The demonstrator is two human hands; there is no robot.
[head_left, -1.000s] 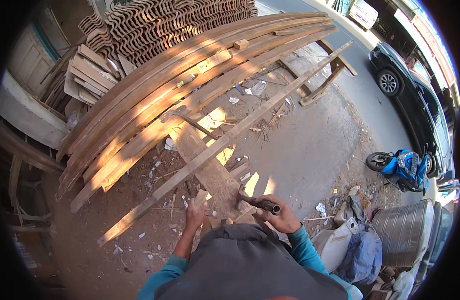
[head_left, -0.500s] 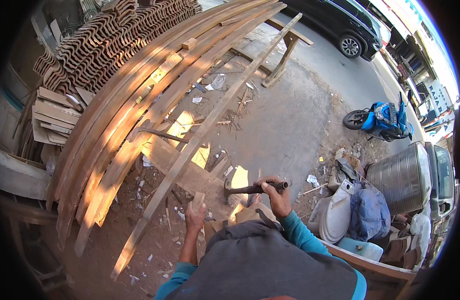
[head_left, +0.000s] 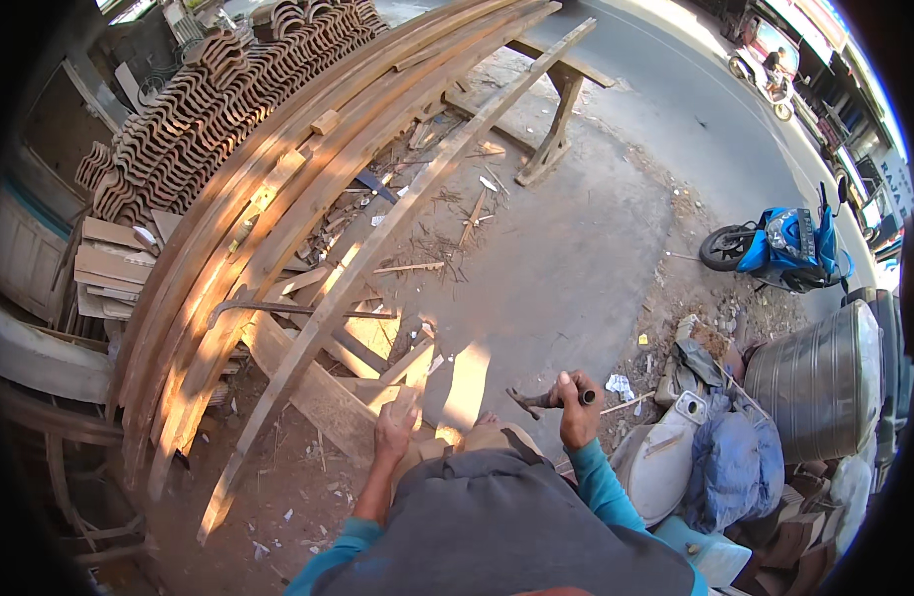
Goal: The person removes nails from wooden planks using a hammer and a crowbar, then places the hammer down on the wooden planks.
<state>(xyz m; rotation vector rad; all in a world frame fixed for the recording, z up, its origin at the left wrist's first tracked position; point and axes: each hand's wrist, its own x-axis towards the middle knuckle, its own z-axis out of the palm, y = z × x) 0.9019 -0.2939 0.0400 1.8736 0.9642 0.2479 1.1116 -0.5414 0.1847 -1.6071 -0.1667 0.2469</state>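
My left hand (head_left: 391, 437) is closed round a small wood block (head_left: 405, 401), held upright in front of my lap. Out to the right, my right hand (head_left: 578, 421) grips a hammer (head_left: 543, 401) by its handle. The hammer's dark head points left, apart from the block, over the bare ground. Left of my left hand lies a wide board (head_left: 323, 399), with pieces of scrap wood beside it. A long narrow batten (head_left: 377, 245) runs slantwise over the board. Farther left, a curved metal pry bar (head_left: 303, 309) rests across the timbers and the batten.
Long timber beams (head_left: 278, 214) fill the left side, propped on a wooden trestle (head_left: 558, 124). Stacked roof tiles (head_left: 228, 114) stand behind them. At the right are a white toilet (head_left: 647, 472), a blue plastic bundle (head_left: 730, 467), a metal tank (head_left: 809, 372) and a blue motorbike (head_left: 786, 243).
My right hand has moved the hammer right, away from the block, and turned it. My left hand still holds the block. A black car has left the road; a three-wheeled vehicle shows farther off.
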